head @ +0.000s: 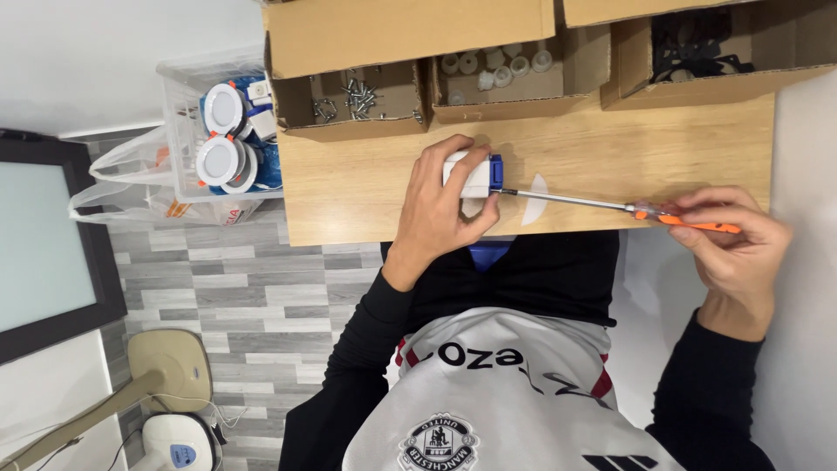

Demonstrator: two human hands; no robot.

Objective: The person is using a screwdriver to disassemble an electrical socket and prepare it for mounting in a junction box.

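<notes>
left hand (440, 214) clamps a white-and-blue box (471, 173); right hand (728, 235), at its 3 o'clock, pinches an orange screwdriver (610, 206) poking it.

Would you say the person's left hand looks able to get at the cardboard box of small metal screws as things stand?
Probably yes, but not freely: the left hand is full, holding a small white and blue plastic part against the wooden table. The cardboard box of small metal screws lies open just beyond it, with nothing between.
</notes>
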